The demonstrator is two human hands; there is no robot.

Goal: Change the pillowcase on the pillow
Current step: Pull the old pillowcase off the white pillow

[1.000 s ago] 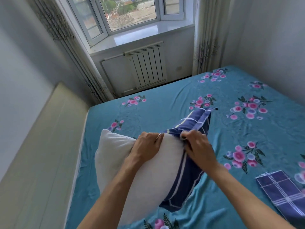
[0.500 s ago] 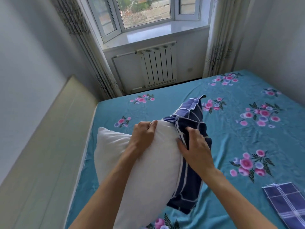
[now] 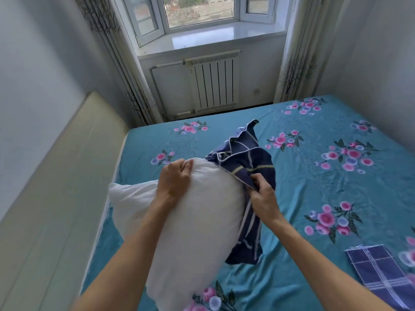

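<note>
A white pillow (image 3: 197,232) is held up over the bed, most of it bare. A navy pillowcase (image 3: 246,160) with pale stripes is bunched around its far right end and hangs down its right side. My left hand (image 3: 174,179) grips the pillow's top edge. My right hand (image 3: 261,196) pinches the hem of the navy pillowcase at the pillow's right side. A second, folded navy plaid pillowcase (image 3: 381,272) lies flat on the bed at the lower right.
The bed (image 3: 314,180) has a teal sheet with pink flowers. A beige headboard (image 3: 56,187) runs along the left wall. A white radiator (image 3: 213,84) stands under the window beyond the bed, with curtains on both sides. A wall lies to the right.
The navy pillowcase has slid further off toward the pillow's far right end, baring more white pillow. My right hand shifted down its edge and now pinches the hem. My view tilted up.
</note>
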